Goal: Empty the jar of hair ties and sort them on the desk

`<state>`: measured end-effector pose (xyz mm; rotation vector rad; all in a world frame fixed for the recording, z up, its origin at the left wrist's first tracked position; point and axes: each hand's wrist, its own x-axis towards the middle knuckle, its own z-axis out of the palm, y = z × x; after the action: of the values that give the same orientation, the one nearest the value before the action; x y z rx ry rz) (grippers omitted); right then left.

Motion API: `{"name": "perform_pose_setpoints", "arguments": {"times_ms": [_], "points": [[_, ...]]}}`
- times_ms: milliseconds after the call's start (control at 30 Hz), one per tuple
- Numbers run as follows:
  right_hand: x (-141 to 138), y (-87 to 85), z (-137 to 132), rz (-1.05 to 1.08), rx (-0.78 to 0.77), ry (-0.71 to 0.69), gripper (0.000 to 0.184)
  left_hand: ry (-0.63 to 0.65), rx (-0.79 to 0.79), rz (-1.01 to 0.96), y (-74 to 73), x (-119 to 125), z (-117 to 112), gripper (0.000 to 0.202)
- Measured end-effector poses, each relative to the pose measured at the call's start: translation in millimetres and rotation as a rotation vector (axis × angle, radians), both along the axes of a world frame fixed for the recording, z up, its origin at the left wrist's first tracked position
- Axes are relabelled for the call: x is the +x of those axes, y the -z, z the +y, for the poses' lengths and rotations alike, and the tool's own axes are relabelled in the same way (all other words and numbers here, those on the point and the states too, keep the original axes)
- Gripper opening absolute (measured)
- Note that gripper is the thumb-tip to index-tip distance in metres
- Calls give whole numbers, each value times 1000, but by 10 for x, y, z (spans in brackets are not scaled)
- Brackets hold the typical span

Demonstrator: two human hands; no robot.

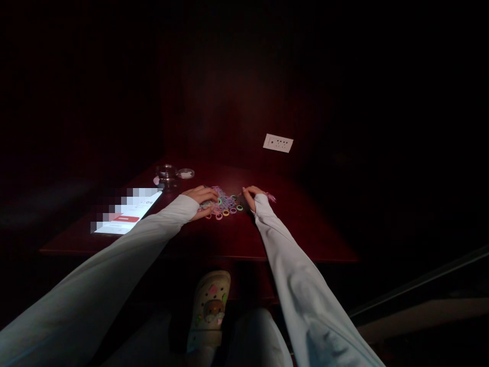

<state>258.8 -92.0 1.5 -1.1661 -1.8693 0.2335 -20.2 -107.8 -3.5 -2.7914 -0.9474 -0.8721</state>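
Note:
A pile of small hair ties (pixel 226 205) in purple, pink, green and yellow lies on the dark red table (pixel 229 239). My left hand (pixel 200 198) rests at the pile's left side, fingers apart and touching the hair ties. Just right of the pile, my right hand (pixel 251 194) has its fingers curled in; what they hold, if anything, is too small to make out. Past that hand's far side shows a small bunch of pink hair ties (pixel 271 197), partly hidden by the hand.
A clear jar (pixel 167 176) stands at the table's back left, with a round lid (pixel 186 174) beside it. A lit phone (pixel 128 216) lies left of my left forearm. A wall socket (pixel 278 143) is behind the table. Below the front edge shows a clog (pixel 211 306).

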Motion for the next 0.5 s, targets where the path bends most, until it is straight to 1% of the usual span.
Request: {"name": "perform_pose_setpoints", "arguments": {"times_ms": [67,100,233,333,500], "points": [[-78,3,-46,-59,-69,-116,56,-21,12,-2,-16,6,-19,27],[-105,7,-56,-70,-90,-142,59,-32,18,-7,-24,8,-28,27],[-144,21,-30,-50,-134,-159,63,-50,10,-9,-39,11,-52,27],[-147,37,0,-82,-181,-181,65,-49,19,-3,-26,15,-53,27],[-164,72,15,-162,-174,-211,58,-80,65,-26,19,22,-30,25]]}}
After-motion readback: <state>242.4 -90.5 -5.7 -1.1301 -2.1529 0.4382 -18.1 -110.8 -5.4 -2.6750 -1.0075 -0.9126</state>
